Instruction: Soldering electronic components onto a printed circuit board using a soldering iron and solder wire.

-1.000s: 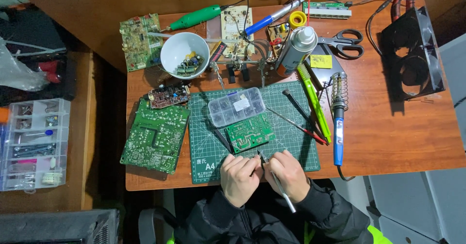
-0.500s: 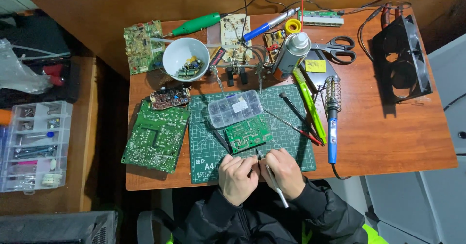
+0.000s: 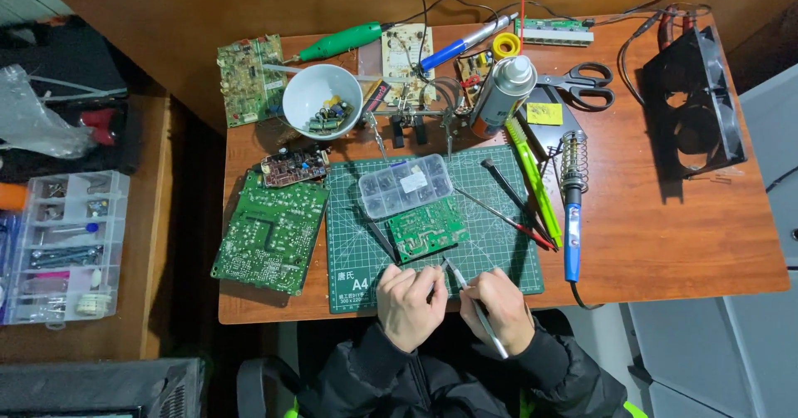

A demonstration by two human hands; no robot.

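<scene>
My left hand (image 3: 410, 305) rests at the front edge of the green cutting mat (image 3: 357, 243), fingers curled, just below a small green circuit board (image 3: 428, 228). Whether it pinches something small I cannot tell. My right hand (image 3: 499, 308) grips thin metal tweezers (image 3: 466, 295) like a pen, the tip pointing up-left toward the board's near edge. A clear plastic parts box (image 3: 406, 186) lies on the mat just beyond the board.
A large green circuit board (image 3: 271, 233) lies left of the mat. A soldering iron (image 3: 573, 208), green tools (image 3: 532, 181), a spray can (image 3: 501, 95), scissors (image 3: 582, 85), a white bowl (image 3: 322, 100) and a black fan (image 3: 692, 102) crowd the desk. A clear organiser (image 3: 65, 248) sits far left.
Both hands stay together at the mat's front edge. The tweezers' tip has edged slightly closer to the small board; the view has shifted a little.
</scene>
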